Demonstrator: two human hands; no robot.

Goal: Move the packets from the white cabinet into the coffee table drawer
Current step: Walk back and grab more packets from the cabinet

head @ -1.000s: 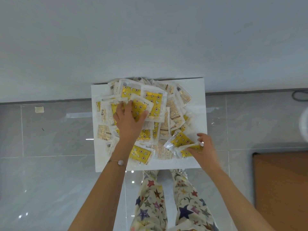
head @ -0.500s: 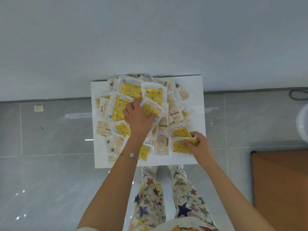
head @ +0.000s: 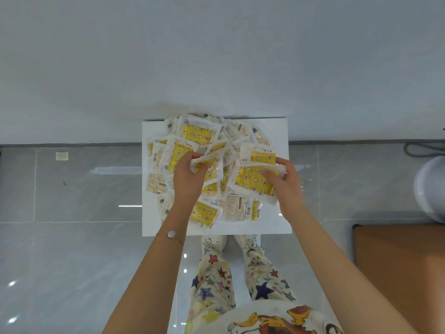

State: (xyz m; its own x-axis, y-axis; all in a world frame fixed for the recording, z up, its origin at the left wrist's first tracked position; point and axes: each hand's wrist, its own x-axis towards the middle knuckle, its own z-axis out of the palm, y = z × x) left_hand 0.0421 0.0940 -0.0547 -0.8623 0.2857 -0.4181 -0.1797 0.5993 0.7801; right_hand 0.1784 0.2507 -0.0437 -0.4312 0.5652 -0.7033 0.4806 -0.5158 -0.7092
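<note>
A heap of yellow-and-white packets (head: 197, 133) covers the top of the white cabinet (head: 280, 213), which stands against the wall below me. My left hand (head: 189, 173) grips a bunch of packets (head: 214, 165) in the middle of the heap. My right hand (head: 285, 179) holds more packets (head: 252, 182) on the right side, fingers curled round their edge. Both bunches are raised a little off the heap. Loose packets (head: 237, 208) lie flat near the cabinet's front edge.
A grey tiled floor (head: 72, 237) surrounds the cabinet. A brown wooden surface (head: 404, 266) shows at the lower right. A pale rounded object (head: 431, 189) sits at the right edge. My legs in star-print trousers (head: 216, 280) stand just before the cabinet.
Both hands have gathered packets and moved toward each other. The right hand went up from the front right corner. The left hand now clutches a crumpled bunch.
</note>
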